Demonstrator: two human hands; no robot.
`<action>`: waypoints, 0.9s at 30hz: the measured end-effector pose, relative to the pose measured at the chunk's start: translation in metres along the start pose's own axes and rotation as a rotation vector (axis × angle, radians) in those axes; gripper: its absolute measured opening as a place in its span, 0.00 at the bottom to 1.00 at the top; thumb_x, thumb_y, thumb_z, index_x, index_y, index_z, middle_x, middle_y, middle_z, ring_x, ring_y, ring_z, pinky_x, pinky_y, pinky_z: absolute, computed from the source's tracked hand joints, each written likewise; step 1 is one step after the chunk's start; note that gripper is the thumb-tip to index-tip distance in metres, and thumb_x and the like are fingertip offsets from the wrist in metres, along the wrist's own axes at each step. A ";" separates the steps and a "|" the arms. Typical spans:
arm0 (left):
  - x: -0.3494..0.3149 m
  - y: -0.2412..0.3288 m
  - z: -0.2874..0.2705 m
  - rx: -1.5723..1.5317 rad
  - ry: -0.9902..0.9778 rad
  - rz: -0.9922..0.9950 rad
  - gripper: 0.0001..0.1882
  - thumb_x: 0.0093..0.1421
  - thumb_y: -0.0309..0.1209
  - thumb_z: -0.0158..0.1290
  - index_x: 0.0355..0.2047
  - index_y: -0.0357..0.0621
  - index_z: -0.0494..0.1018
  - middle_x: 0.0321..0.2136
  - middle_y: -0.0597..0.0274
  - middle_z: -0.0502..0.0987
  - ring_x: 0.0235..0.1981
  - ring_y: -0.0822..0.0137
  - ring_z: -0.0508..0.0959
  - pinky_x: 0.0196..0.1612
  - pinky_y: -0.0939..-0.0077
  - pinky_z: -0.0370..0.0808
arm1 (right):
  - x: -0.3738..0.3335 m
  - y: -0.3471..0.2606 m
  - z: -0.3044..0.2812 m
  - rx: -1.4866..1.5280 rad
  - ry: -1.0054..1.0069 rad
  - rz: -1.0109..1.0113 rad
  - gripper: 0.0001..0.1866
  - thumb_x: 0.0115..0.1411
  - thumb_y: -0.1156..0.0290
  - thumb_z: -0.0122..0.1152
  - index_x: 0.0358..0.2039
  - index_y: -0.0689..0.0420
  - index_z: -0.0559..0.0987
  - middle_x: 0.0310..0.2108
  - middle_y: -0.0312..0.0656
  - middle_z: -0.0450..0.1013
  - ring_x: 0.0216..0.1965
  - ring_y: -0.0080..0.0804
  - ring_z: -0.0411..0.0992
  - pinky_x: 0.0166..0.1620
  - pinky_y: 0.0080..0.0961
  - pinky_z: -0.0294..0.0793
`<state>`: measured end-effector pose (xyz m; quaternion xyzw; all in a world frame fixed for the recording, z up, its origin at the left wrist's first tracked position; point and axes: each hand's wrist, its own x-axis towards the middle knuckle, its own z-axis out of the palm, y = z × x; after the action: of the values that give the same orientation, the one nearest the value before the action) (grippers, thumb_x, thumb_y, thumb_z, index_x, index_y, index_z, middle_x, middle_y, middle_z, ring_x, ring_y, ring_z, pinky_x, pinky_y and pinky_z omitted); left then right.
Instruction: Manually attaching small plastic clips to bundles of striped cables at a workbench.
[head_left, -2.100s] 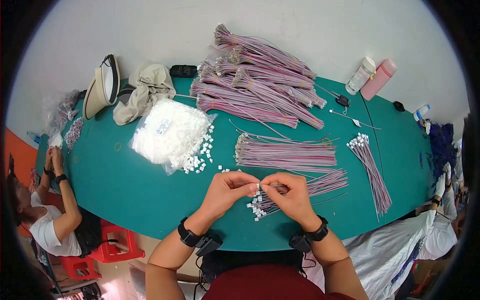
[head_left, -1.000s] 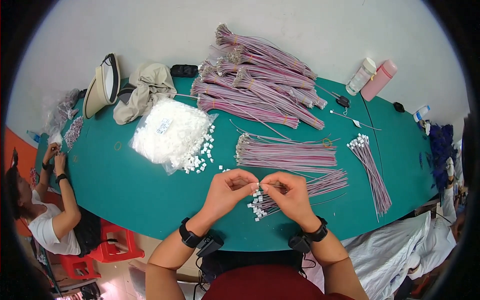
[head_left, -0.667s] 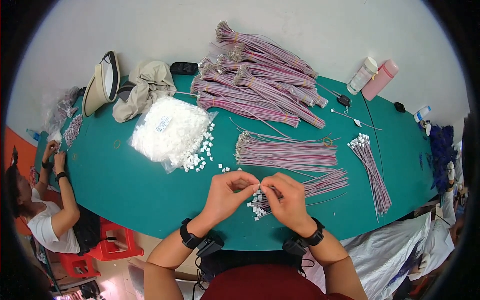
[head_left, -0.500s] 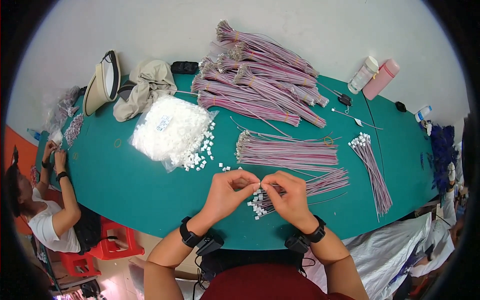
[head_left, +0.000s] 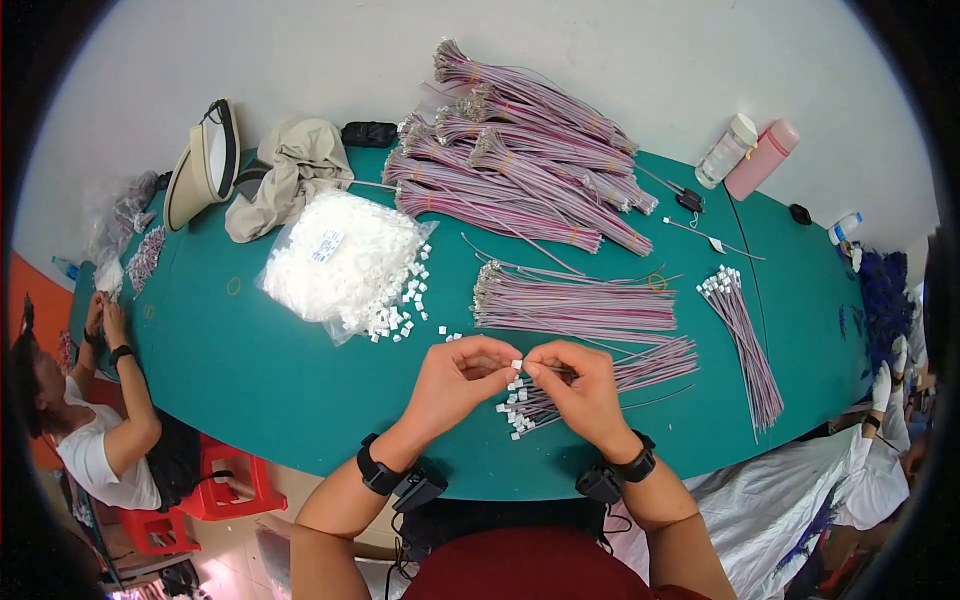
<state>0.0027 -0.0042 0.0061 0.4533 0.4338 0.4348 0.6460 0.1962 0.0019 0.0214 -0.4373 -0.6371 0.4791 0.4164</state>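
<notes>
Connector (head_left: 516, 365), small, white and boxy, is pinched by the left hand (head_left: 450, 388), just left of the right hand (head_left: 580, 390), closed in a pinch whose contents are hidden, near grey-and-pink wires (head_left: 648, 366) on the green table (head_left: 330, 400).

A green table (head_left: 250, 400) fills my remote feed: banded bundles of pink-and-grey wires (head_left: 520, 165) lie piled against the wall, a plastic bag (head_left: 327, 247) of white connectors to their left, loose connectors (head_left: 408, 295) spilled beside it. I count three looser groups nearer the front: bare-ended wires (head_left: 575, 303), connector-tipped wires (head_left: 655, 366) and, farther right, a crossed bunch (head_left: 745, 345).
</notes>
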 end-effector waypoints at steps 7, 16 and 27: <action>0.003 -0.002 -0.001 0.037 -0.009 0.010 0.07 0.58 0.20 0.59 0.38 0.35 0.77 0.35 0.62 0.80 0.34 0.76 0.79 0.39 0.82 0.76 | 0.001 -0.007 -0.001 -0.145 -0.035 -0.045 0.03 0.58 0.77 0.63 0.33 0.63 0.80 0.27 0.37 0.76 0.27 0.18 0.72 0.28 0.16 0.69; 0.003 -0.004 -0.002 0.497 0.029 0.157 0.04 0.55 0.22 0.62 0.32 0.39 0.78 0.25 0.67 0.76 0.24 0.79 0.73 0.28 0.84 0.69 | 0.005 -0.004 -0.028 -0.489 -0.246 -0.137 0.05 0.53 0.76 0.67 0.29 0.62 0.79 0.24 0.41 0.73 0.22 0.32 0.71 0.26 0.24 0.70; 0.006 -0.009 -0.003 0.479 0.045 0.135 0.04 0.59 0.25 0.59 0.34 0.39 0.78 0.26 0.69 0.77 0.24 0.80 0.71 0.27 0.85 0.66 | 0.020 0.028 -0.040 -0.815 0.112 -0.251 0.06 0.49 0.78 0.65 0.29 0.62 0.77 0.31 0.45 0.72 0.36 0.45 0.70 0.38 0.37 0.70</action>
<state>0.0028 0.0003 -0.0040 0.6118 0.5074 0.3717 0.4797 0.2329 0.0349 0.0037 -0.5106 -0.7990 0.1093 0.2984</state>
